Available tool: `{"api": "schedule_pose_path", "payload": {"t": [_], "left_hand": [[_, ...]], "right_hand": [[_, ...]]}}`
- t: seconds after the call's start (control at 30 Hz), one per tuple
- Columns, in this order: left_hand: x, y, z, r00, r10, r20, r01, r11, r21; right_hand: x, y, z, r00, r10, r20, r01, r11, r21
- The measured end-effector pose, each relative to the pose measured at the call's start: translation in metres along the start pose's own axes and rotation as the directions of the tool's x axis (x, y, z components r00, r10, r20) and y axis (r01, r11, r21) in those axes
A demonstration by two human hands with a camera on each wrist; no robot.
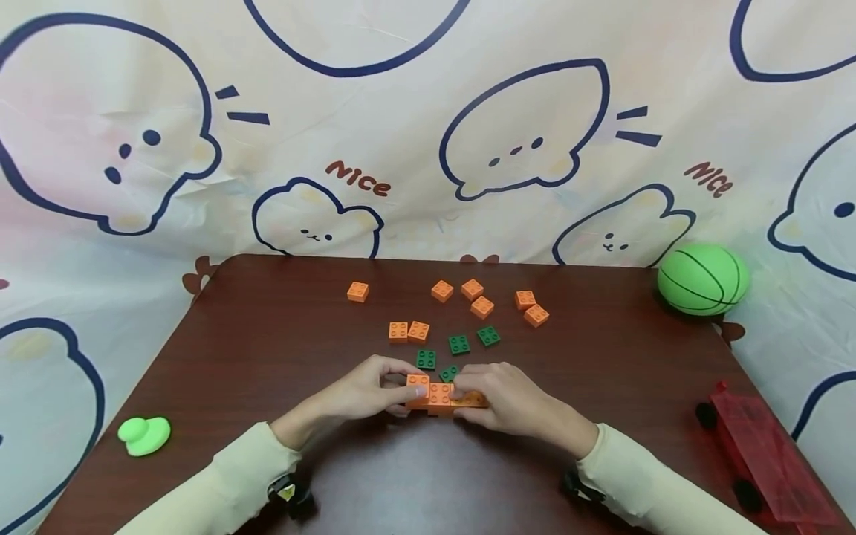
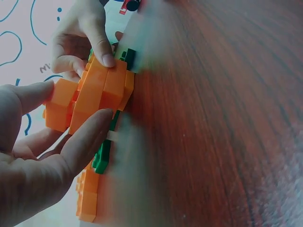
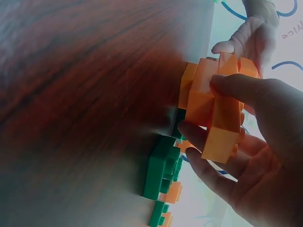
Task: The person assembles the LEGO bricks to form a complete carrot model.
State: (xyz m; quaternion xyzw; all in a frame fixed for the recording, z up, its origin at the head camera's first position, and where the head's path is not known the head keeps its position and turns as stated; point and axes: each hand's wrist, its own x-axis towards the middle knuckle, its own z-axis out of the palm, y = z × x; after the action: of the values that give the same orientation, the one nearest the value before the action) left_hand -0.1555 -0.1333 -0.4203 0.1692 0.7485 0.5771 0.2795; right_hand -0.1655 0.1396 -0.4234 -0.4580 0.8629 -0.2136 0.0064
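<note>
Both hands hold one built piece of orange toy bricks (image 1: 440, 394) near the middle of the table. My left hand (image 1: 364, 390) grips its left end between thumb and fingers, where a single brick stands above the rest. At the other end, my right hand (image 1: 504, 401) pinches the piece, thumb on the near side and fingertips behind, hiding part of its top. The left wrist view shows the stacked layers of the orange piece (image 2: 90, 94) side-on. Just behind it lie several green bricks (image 1: 459, 345), one partly hidden by the piece and the right hand.
Farther back lie several loose orange bricks (image 1: 442, 290), including an orange pair (image 1: 409, 332). A light green rubber duck-like toy (image 1: 143, 435) sits at the left. On the right are a green ball (image 1: 704, 279) at the back corner and a translucent red toy vehicle (image 1: 762, 453).
</note>
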Motion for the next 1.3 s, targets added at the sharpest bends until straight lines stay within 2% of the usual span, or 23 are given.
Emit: {"api": "schedule_pose_path", "payload": {"t": [0.3,0.6,1.07,1.3], "left_hand": [[0.000,0.000,0.000,0.999,0.032,-0.010,-0.031,0.999,0.032],[-0.001,-0.003,0.002,1.000,0.020,-0.016,-0.019,1.000,0.014],[-0.008,-0.006,0.011,0.995,0.044,-0.093,-0.042,0.999,0.020],[-0.006,-0.005,0.009,0.997,0.035,-0.074,-0.035,0.999,0.004]], "right_hand": [[0.002,0.000,-0.002,1.000,-0.011,-0.009,0.011,1.000,-0.015],[0.001,0.000,-0.001,1.000,-0.005,-0.010,0.004,1.000,-0.006],[-0.001,0.000,0.002,1.000,0.003,-0.008,-0.002,1.000,0.011],[-0.001,0.000,0.000,1.000,-0.004,-0.023,0.004,1.000,0.000]]}}
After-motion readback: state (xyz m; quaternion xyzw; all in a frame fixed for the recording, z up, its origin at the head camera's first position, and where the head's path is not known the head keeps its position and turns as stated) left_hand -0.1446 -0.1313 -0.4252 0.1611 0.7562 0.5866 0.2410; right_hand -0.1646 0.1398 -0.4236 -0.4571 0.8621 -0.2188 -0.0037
